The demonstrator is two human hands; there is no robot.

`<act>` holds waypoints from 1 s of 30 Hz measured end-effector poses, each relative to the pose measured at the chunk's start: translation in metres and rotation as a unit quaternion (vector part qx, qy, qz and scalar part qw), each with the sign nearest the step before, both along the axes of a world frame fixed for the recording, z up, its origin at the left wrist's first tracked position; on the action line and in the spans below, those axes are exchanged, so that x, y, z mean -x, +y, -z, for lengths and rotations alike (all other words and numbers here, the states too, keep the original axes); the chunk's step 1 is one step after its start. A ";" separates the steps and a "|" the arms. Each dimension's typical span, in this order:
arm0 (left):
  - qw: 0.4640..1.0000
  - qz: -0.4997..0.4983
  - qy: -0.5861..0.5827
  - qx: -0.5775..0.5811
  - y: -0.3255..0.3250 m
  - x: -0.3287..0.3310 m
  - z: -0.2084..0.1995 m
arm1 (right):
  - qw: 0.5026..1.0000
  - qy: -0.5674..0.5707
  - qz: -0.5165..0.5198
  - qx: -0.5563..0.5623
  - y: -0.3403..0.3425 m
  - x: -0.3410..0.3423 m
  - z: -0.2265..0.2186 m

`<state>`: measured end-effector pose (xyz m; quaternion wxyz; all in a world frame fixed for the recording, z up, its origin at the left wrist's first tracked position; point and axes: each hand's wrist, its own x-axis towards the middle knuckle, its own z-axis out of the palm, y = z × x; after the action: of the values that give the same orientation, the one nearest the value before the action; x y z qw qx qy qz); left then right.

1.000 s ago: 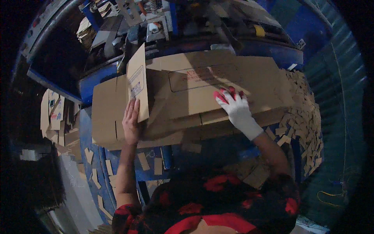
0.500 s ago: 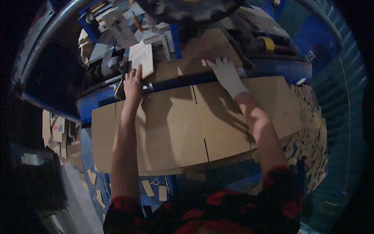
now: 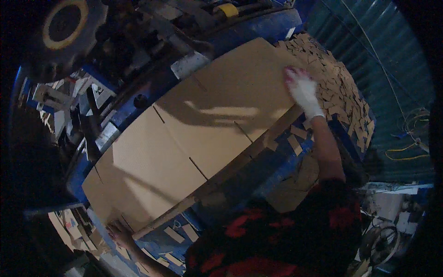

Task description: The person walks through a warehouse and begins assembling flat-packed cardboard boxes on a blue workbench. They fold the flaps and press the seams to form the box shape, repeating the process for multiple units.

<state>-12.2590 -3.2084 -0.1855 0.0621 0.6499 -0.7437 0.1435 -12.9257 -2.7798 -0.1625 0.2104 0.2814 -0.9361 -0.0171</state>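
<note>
A long slotted cardboard sheet (image 3: 180, 143) lies slantwise in front of me, on top of more cardboard along its near edge. My left hand (image 3: 121, 234) is at its near left corner, fingers closed over the edge in dim light. At the right end, my right hand (image 3: 302, 92), in a white glove with reddish fingertips, grips the near edge. The undersides of both grips are hidden. Short dark slots cut into the sheet from its long edges, and arm shadows fall across it.
Beyond the sheet stands a blue machine (image 3: 258, 27) with a dark toothed wheel (image 3: 64, 25). A heap of small cardboard scraps (image 3: 339, 83) rises at the right, before a green corrugated wall (image 3: 387, 60). Loose cardboard pieces (image 3: 174, 234) lie below the near edge.
My view has turned rightward. Both hands have left the machine area and come to opposite ends of the cardboard sheet, taking hold of its edges. The brown piece on the machine bed no longer shows.
</note>
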 end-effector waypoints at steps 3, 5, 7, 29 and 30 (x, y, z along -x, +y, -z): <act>0.996 -0.011 0.061 -0.068 0.013 -0.067 0.011 | 0.938 -0.053 0.334 -0.083 0.029 -0.015 -0.052; 0.972 -0.085 0.123 -0.180 0.025 -0.040 -0.025 | 0.945 -0.074 0.304 0.096 0.055 -0.001 -0.036; 0.937 0.006 0.299 -0.179 0.023 -0.054 -0.016 | 0.904 -0.237 0.137 0.330 0.062 0.009 -0.025; 0.813 0.068 0.576 0.038 0.018 -0.039 -0.017 | 0.378 -0.537 -0.185 0.731 -0.064 -0.146 -0.032; 0.792 0.064 0.600 0.094 0.036 -0.022 -0.035 | 0.438 -0.518 -0.153 0.719 -0.053 -0.147 -0.037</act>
<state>-12.2368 -3.1726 -0.1504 0.5658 0.5470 -0.5799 -0.2105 -12.7784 -2.8328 -0.1260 -0.1873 0.1238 -0.4880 0.8435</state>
